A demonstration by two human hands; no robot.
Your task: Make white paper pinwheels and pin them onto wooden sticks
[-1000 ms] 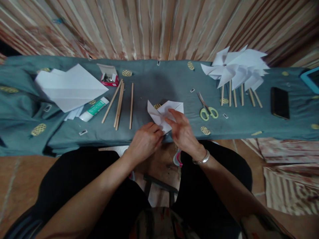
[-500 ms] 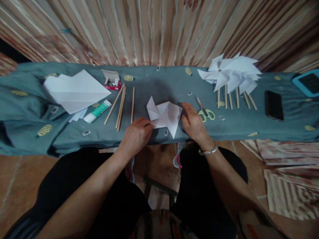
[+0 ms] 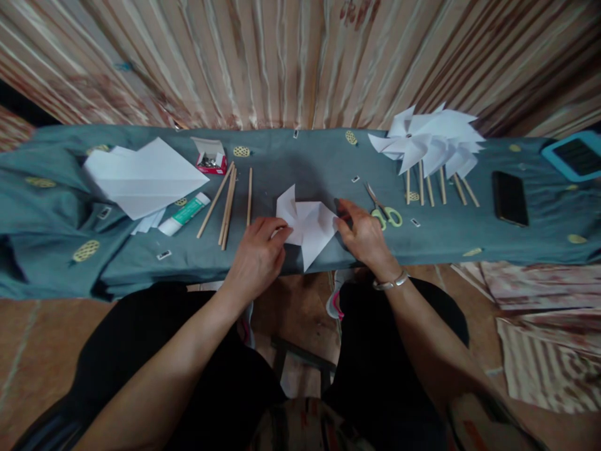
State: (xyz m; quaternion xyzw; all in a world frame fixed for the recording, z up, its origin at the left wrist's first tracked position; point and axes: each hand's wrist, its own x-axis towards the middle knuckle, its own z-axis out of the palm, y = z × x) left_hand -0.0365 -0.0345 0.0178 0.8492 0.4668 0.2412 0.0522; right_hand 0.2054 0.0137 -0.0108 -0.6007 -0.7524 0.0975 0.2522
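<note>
A white paper pinwheel [image 3: 307, 222] with folded blades and no stick lies near the front edge of the cloth-covered table, between my hands. My left hand [image 3: 261, 245] pinches its left side between thumb and fingers. At its right corner, my right hand [image 3: 364, 233] has thumb and fingertips closed on the paper edge. Green-handled scissors [image 3: 384, 210] rest just right of my right hand. One wooden stick [image 3: 250, 195] lies beyond my left hand, with several more sticks [image 3: 228, 207] beside it.
To the left are white paper sheets [image 3: 150, 178], a glue stick [image 3: 184, 214] and an open red box [image 3: 211, 161] of small metal pieces. Several finished pinwheels on sticks [image 3: 432, 141] lie at the right, near a phone [image 3: 510, 197] and a blue-framed device [image 3: 575, 155].
The paper pinwheel has turned somewhat between my hands, its lower point shifting left. My right fingers have come in from beside the paper and taken its right corner.
</note>
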